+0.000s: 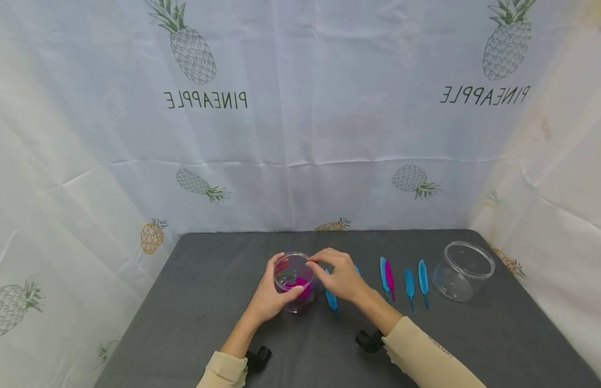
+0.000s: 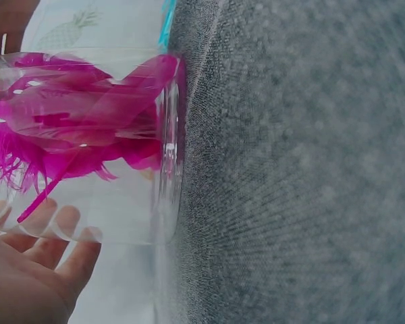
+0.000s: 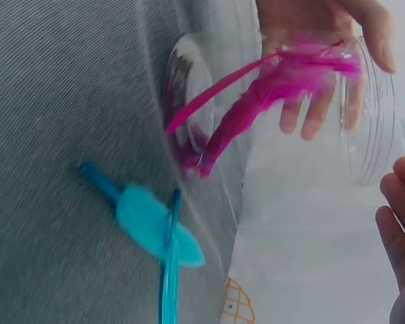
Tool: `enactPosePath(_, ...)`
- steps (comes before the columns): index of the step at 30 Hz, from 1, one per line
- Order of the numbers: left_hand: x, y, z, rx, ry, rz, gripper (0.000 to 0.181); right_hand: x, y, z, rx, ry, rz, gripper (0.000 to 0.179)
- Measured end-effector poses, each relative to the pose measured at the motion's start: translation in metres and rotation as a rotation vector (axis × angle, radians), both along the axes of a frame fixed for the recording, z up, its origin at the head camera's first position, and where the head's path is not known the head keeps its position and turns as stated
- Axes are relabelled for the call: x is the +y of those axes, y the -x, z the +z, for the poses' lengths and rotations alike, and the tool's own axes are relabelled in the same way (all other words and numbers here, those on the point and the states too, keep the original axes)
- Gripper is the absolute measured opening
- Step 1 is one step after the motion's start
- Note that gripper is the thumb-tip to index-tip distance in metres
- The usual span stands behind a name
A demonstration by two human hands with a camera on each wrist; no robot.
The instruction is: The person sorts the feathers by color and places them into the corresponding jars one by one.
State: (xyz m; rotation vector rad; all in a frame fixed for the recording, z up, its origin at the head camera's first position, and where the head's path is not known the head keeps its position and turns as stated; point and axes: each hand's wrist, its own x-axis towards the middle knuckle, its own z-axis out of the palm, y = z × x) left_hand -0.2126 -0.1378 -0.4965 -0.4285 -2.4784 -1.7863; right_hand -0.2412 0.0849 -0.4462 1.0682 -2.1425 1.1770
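Observation:
A clear plastic jar [image 1: 294, 269] with magenta feathers [image 2: 88, 115] inside stands on the dark cloth. My left hand [image 1: 270, 295] grips it from the left, thumb across the near side and fingers behind. At the right of the rim is my right hand [image 1: 340, 276], its fingertips right by the edge. In the right wrist view, those fingers [image 3: 396, 202] look loosely extended, with nothing visible between them. Blue feathers [image 3: 155, 223] lie on the cloth beside the jar, partly hidden under my right hand in the head view.
Farther right lie several blue feathers [image 1: 410, 285] and a magenta feather [image 1: 390, 276]. Beyond them a second clear jar [image 1: 455, 283] stands near the table's right edge. Pineapple-print curtains [image 1: 291, 134] close off the back and sides of the dark table [image 1: 184, 323].

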Motion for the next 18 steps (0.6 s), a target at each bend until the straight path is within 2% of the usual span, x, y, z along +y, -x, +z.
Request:
enactPosePath(7, -0.002, 0.002, -0.002, 0.009, -0.005, 0.004, 0.091, 0.021, -0.008, 0.003, 0.056, -0.099, 0.008, 0.012)
enactPosePath(18, 0.0, 0.0, 0.0, 0.01, 0.028, 0.02, 0.092, 0.056, -0.018, -0.001, 0.077, -0.272, -0.019, 0.023)
